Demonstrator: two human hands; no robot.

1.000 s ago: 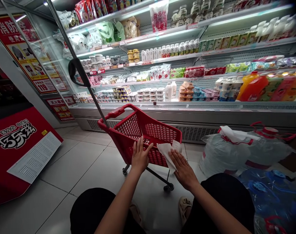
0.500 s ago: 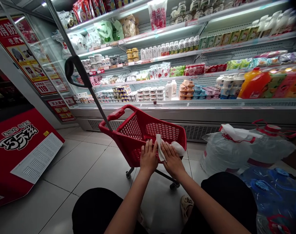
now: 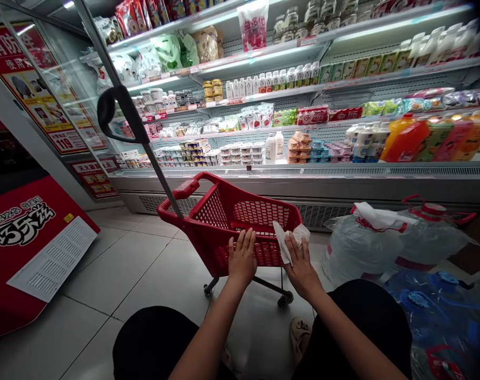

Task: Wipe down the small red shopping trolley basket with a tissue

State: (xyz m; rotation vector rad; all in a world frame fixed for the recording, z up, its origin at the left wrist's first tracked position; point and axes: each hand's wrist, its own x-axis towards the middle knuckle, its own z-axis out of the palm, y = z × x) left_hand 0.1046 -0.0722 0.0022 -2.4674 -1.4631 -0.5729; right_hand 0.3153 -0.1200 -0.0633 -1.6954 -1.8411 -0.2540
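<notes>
In front of me stands a red plastic shopping cart [image 3: 220,211] with a grid-patterned basket and a long grey pole with a black grip [image 3: 123,119]. My left hand [image 3: 242,258] lies with outstretched fingers against the near side of the basket, holding nothing. Further right, my right hand [image 3: 301,266] presses a crumpled white wipe [image 3: 280,240] over the rim near the basket's right corner. Parts of the wipe stick out on both sides of the fingers. The palm's contact with it is hidden.
A refrigerated shelf [image 3: 343,170] full of dairy and drinks runs behind the cart. On the right are bagged water bottles [image 3: 361,245] and blue water jugs [image 3: 418,303]. A red cabinet [image 3: 42,264] stands on the left. My knees flank my arms above the tiled floor [image 3: 137,274].
My right hand has slid right along the basket rim with the wipe, away from my left hand. The left hand stays at nearly the same place on the basket side. The view has shifted slightly.
</notes>
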